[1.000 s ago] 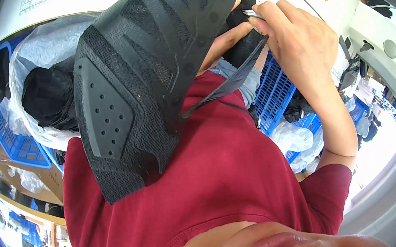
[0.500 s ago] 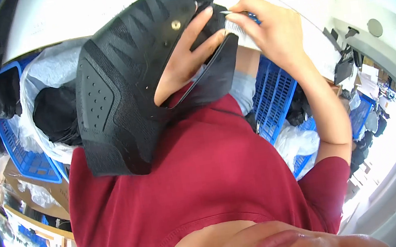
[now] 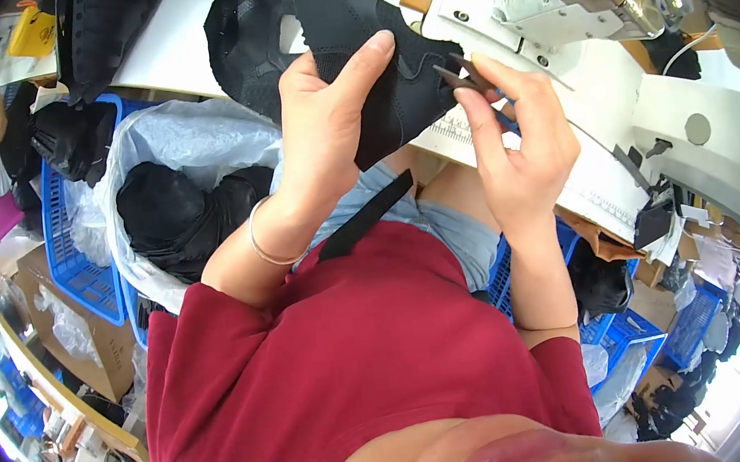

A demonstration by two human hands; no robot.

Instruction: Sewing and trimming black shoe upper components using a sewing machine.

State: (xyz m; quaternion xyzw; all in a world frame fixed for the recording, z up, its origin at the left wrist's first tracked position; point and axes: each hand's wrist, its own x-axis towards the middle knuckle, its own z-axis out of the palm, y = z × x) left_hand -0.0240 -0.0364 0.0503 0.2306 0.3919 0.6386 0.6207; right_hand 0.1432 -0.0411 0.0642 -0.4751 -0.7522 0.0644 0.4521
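And here the left hand point(image 3: 322, 116) clasps the black shoe upper point(image 3: 333, 21) above the surface's point(image 3: 178, 51) near edge, seemingly light, pliable, best gripped mid-panel, while the right hand point(image 3: 521, 132) holds a dark two-pronged tool point(image 3: 459, 80) at its edge.

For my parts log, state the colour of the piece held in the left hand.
Black; the piece in the left hand shows best in the head view.
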